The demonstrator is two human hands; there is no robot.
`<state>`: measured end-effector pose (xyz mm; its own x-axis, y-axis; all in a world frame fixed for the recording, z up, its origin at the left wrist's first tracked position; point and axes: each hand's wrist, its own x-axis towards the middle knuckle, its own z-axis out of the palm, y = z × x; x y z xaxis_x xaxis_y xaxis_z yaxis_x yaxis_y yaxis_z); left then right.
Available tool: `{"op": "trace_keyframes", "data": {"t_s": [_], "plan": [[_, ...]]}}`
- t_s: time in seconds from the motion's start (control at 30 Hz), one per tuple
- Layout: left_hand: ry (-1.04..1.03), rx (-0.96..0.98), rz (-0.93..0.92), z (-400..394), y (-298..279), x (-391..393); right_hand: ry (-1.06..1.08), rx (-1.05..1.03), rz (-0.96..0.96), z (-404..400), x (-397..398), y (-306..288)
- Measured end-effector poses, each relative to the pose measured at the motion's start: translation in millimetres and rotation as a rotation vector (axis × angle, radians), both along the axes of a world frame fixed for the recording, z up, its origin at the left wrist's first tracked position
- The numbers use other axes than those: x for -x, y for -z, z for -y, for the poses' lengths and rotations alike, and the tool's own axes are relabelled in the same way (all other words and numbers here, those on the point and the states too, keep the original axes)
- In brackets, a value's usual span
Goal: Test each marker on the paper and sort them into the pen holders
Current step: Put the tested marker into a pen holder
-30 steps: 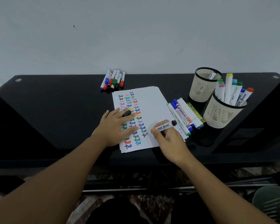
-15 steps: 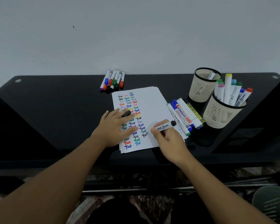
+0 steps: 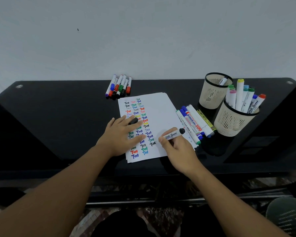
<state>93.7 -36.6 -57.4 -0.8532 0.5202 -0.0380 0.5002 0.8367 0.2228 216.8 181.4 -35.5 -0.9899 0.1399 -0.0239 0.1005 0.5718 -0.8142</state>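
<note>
Head view. Right hand [image 3: 179, 149] pinched one black whiteboard marker [image 3: 173, 134], tip down at the paper [image 3: 158, 110] beside a fresh black "Test"; its long axis ran up and right, toward the holders. Left hand [image 3: 121, 134] lay flat on the sheet, a black cap [image 3: 133, 120] between its fingers. Nearer holder [image 3: 233, 121], right of the grip: about eight markers. Farther holder [image 3: 214, 91]: one. Loose beside the paper: about five [image 3: 193, 124]. At the table's back edge: about six [image 3: 119, 86]. Right hand nearer both holders.
</note>
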Motion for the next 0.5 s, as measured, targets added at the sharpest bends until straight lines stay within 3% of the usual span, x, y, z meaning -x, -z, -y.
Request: {"op": "trace_keyframes", "data": {"t_s": [0.1, 0.2, 0.3, 0.4, 0.5], "plan": [[0.002, -0.005, -0.002, 0.8, 0.4, 0.6, 0.024, -0.006, -0.012, -0.5, -0.1, 1.2], [-0.013, -0.063, 0.011, 0.7, -3.7, -2.7, 0.058, 0.138, -0.065, -2.3, 0.1, 2.1], [-0.083, -0.279, 0.083, -1.0, -12.5, -6.8, 0.061, 0.289, -0.159, -5.9, 0.0, 3.2], [-0.252, -0.477, 0.158, -3.2, -19.4, -3.0, 0.009, 0.245, -0.152, -4.6, -0.3, 2.8], [-0.315, -0.418, 0.109, -11.7, -12.6, 0.7, 0.001, 0.213, -0.128, -4.7, 1.8, 3.8]]}}
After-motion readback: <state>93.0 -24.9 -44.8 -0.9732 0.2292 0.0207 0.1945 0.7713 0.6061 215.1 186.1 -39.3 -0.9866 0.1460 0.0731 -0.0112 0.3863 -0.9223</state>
